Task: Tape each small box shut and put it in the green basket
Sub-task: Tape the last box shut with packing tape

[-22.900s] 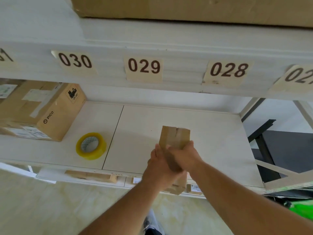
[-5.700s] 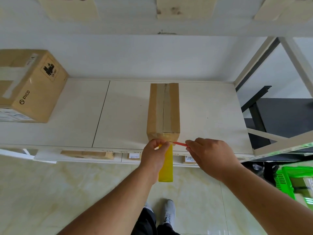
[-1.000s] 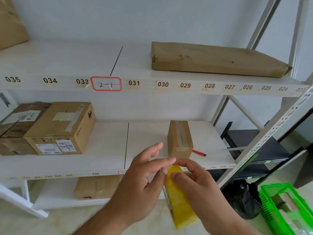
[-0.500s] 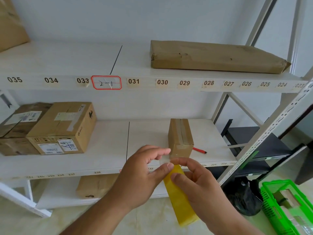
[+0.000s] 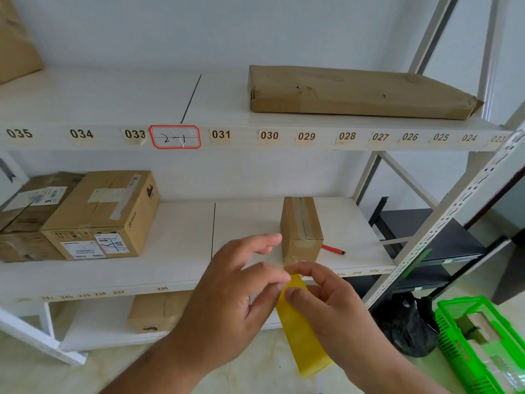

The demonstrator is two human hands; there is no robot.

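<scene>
Nearest the camera, right hand [image 5: 335, 311] and left hand [image 5: 241, 297] meeting in mid-air over the pale tiled floor [image 5: 42, 373], both pinching the top edge of a flat-looking yellow roll of packing tape [image 5: 301, 334] seen edge-on and hanging down from the fingertips; right thumb and forefinger curled round it, left thumb and forefinger picking at the same edge, the other left fingers spread loose. Probably hunting for the free end of the tape, though no peeled strip visible. Low to the right, green plastic slatted basket [image 5: 454, 331] on the floor, holding something pale, possibly boxes already dropped in; too blurred to count. Just beside it, a black plastic bag [image 5: 406, 325]. Further off, on the middle white shelf [image 5: 176, 251], the small upright brown cardboard box [image 5: 301, 231] near the front edge, a clear tape strip already running along its top seam and down the near face. Just to its right, a red pen-like tool [image 5: 332, 248] lying flat. Well to the left, larger brown cartons [image 5: 85, 217]. Above, a long flat brown parcel [image 5: 358, 92]. By the look of things: this box taped at least once, not yet in the basket.
</scene>
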